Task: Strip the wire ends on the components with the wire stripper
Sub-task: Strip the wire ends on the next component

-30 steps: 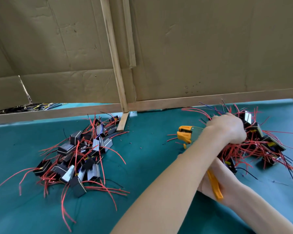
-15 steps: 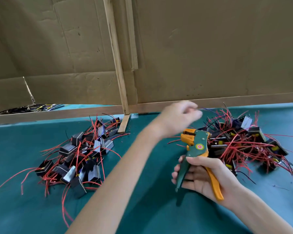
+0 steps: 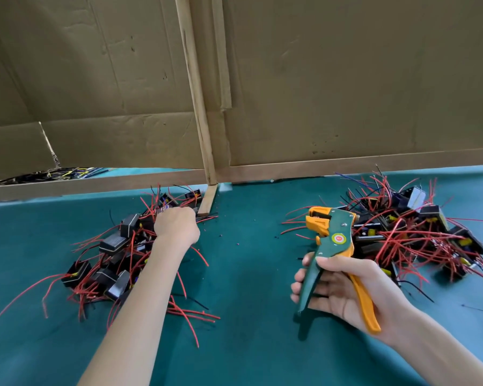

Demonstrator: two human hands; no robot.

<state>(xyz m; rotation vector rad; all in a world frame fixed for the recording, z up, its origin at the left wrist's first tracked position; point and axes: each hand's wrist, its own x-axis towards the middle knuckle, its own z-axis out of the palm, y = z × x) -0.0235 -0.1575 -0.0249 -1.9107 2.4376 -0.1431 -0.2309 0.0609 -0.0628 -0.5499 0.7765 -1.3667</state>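
Since half a second ago the left hand (image 3: 176, 227) has swung away from above the wire stripper (image 3: 329, 247) and now sits well to the left of it, on the far edge of the left heap (image 3: 115, 246) of components; the stripper itself has hardly shifted, and the right hand (image 3: 343, 288) has kept hold of it. From where I stand only the back of that left hand shows, knuckles up among the red leads; whether its grip is clamped on a component or has just let one go, I cannot tell. My guess is that this heap takes the finished pieces, lying apart from the tool, while the right heap (image 3: 418, 235) crowds just behind and to the right of the stripper, handy for the next pick. The right hand's grip is closed round the stripper: fingers wrapped on the green handle, the orange handle lying across the palm, the two handles spread, so the tool looks slack and waiting; its orange head is raised off the green surface (image 3: 248, 288) and points away from the person, ready, I would say, to take a wire end; no wire sits in it. A round red-and-yellow sticker (image 3: 338, 238) on the stripper's green body carries some mark, too small to read; I see no other writing. Beyond the stripper stands a plain cardboard wall (image 3: 332, 79).
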